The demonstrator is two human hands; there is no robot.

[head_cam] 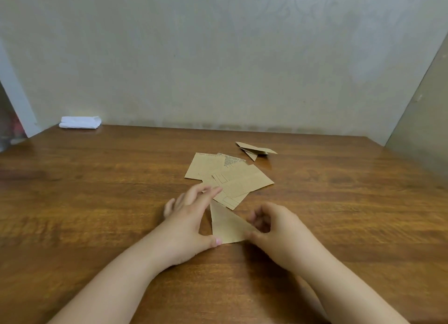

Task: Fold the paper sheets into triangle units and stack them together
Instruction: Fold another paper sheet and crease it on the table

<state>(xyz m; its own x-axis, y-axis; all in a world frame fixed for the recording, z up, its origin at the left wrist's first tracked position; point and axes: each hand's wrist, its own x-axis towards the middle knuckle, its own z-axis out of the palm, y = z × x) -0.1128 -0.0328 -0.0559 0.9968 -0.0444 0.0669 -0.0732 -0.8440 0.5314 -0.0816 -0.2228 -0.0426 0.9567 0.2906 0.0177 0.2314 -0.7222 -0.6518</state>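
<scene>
A brown paper sheet folded into a triangle (226, 224) lies on the wooden table (97, 190) between my hands. My left hand (191, 222) has its thumb on the triangle's lower left corner, fingers stretched out straight above the table. My right hand (274, 229) pinches the triangle's right corner with curled fingers. Just behind lies a loose pile of flat brown paper sheets (230, 178) with printed text. Farther back right sit folded triangle units (254, 150) stacked together.
A folded white cloth (80, 122) lies at the table's back left corner against the wall. A grey panel (421, 120) stands at the right edge. The wall runs along the table's far edge.
</scene>
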